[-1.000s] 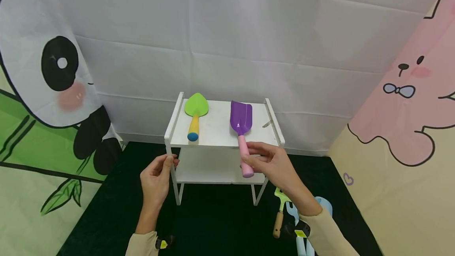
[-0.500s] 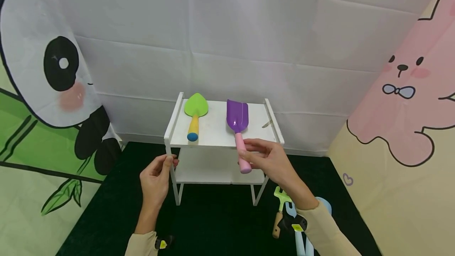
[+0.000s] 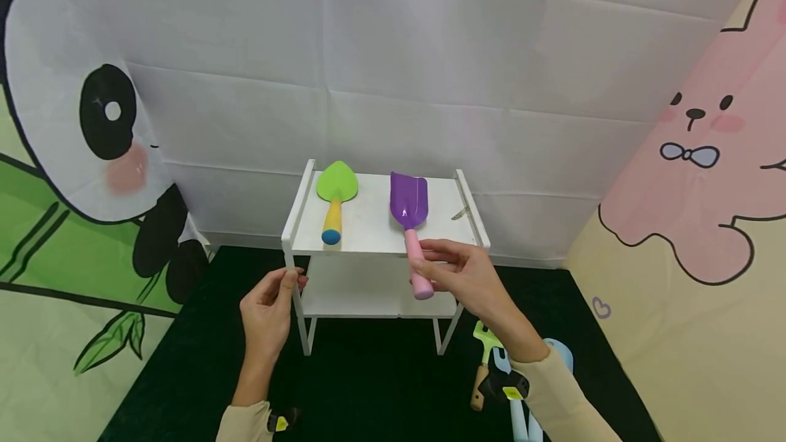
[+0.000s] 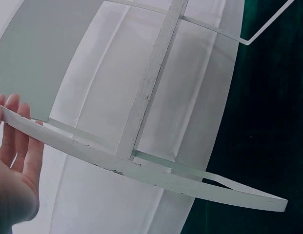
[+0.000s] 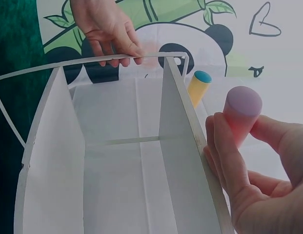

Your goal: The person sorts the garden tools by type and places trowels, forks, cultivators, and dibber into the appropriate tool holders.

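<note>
A toy shovel [image 3: 408, 200] with a purple blade and a pink handle is held by my right hand [image 3: 459, 271], thumb and fingers pinching the handle. Its blade points away from me, over the top of a small white shelf [image 3: 374, 217]. Whether the blade touches the surface cannot be told. My left hand [image 3: 267, 305] pinches the shelf's front left leg, just below the top; the left wrist view shows the white leg [image 4: 92, 151] between thumb and fingers. On the left of the top lies a toy trowel [image 3: 337, 186] with a green blade and yellow handle.
A lower shelf board [image 3: 368, 285] sits beneath the top. On the dark green floor at right lie a green fork [image 3: 482, 374] with a wooden handle and light blue tools [image 3: 519, 421], partly hidden by my right arm. A white cloth wall [image 3: 393, 87] stands behind.
My right hand has moved the toy shovel slightly left and away from me, then stayed nearly still. The left hand has kept its grip on the shelf leg.
</note>
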Available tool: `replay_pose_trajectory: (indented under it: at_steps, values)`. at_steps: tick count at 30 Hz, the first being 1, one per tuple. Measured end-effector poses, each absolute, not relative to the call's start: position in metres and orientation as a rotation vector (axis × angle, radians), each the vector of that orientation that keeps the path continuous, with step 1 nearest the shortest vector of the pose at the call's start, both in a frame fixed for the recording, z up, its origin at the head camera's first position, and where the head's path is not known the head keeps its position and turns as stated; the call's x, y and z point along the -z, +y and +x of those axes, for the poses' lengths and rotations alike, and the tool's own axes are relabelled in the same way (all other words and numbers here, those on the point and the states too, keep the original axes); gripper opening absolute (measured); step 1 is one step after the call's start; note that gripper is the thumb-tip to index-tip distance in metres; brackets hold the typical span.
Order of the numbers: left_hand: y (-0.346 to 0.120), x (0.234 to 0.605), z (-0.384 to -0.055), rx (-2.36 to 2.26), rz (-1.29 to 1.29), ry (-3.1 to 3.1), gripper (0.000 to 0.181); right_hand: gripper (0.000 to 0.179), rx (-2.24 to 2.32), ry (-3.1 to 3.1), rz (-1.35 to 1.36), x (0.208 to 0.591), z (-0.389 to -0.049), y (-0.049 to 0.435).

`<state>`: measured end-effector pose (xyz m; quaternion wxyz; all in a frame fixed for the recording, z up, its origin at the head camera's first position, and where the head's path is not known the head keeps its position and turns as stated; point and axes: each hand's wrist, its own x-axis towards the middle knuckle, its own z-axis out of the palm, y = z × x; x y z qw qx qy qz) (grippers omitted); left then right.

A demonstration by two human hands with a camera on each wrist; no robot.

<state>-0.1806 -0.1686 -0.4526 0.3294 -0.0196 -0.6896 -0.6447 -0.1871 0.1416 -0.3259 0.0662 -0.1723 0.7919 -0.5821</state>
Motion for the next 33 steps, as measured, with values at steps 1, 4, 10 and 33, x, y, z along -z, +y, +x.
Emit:
replay_pose_trajectory:
  at_steps: [1, 4, 10, 33]
  values:
    - [-0.169, 0.452, -0.180, 1.688, -0.050, -1.805, 0.016, 0.054, 1.754, 2.389, -0.517, 0.326, -0.187, 0.141]
    - [-0.169, 0.453, -0.180, 1.691, -0.047, -1.805, 0.016, 0.054, 1.746, 2.395, -0.511, 0.325, -0.187, 0.141]
    - [-0.169, 0.455, -0.181, 1.682, -0.038, -1.806, 0.015, 0.054, 1.737, 2.401, -0.501, 0.320, -0.189, 0.142]
    - [-0.167, 0.453, -0.181, 1.659, -0.016, -1.823, 0.016, 0.054, 1.727, 2.437, -0.427, 0.298, -0.215, 0.123]
